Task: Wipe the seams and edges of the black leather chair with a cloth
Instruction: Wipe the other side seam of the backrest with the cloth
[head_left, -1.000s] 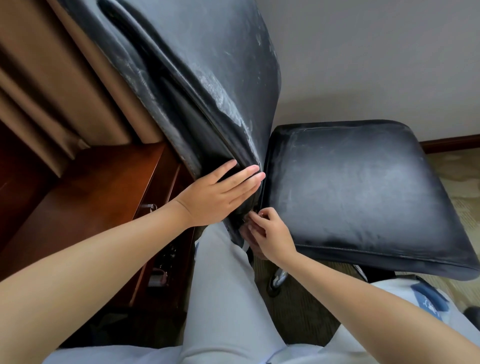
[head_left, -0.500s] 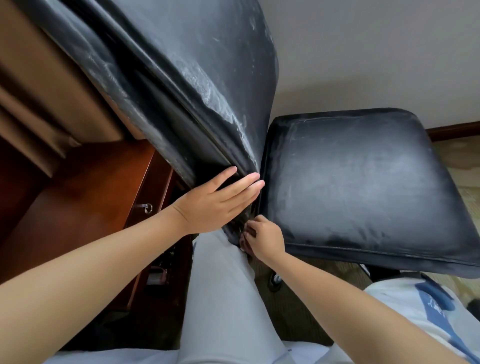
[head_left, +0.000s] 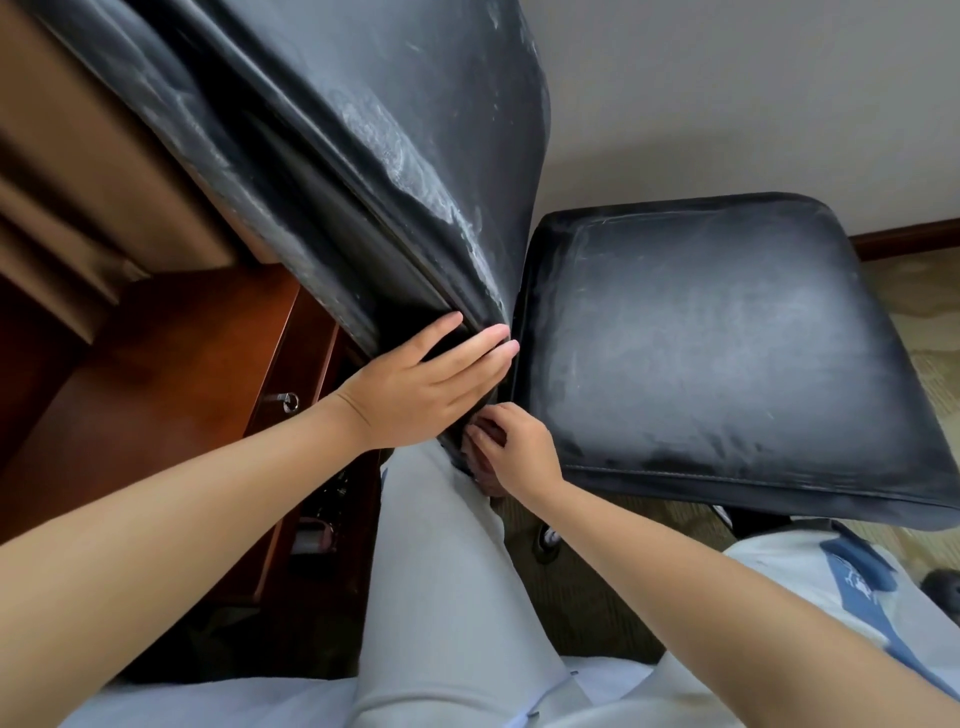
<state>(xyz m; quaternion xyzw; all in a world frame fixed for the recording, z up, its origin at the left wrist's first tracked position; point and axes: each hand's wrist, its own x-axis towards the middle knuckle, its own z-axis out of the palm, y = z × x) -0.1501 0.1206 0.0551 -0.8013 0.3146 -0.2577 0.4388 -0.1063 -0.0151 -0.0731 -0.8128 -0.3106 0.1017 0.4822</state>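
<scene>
The flat left hand (head_left: 415, 387) steadied the chair back (head_left: 363, 156) while, just below it, the curled right hand (head_left: 511, 449) worked the seam, likely pinching a hardly visible cloth.

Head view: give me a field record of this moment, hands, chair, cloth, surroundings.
left hand: left hand lies flat, fingers straight, pressing the lower edge of the chair backrest
right hand: right hand has curled fingers working at the gap between backrest and seat cushion
cloth: a pinkish bit shows under the right hand; too hidden to confirm
leather: black, with whitish scuffed patches
left of chair: wooden desk with a drawer knob
floor: patterned carpet
</scene>
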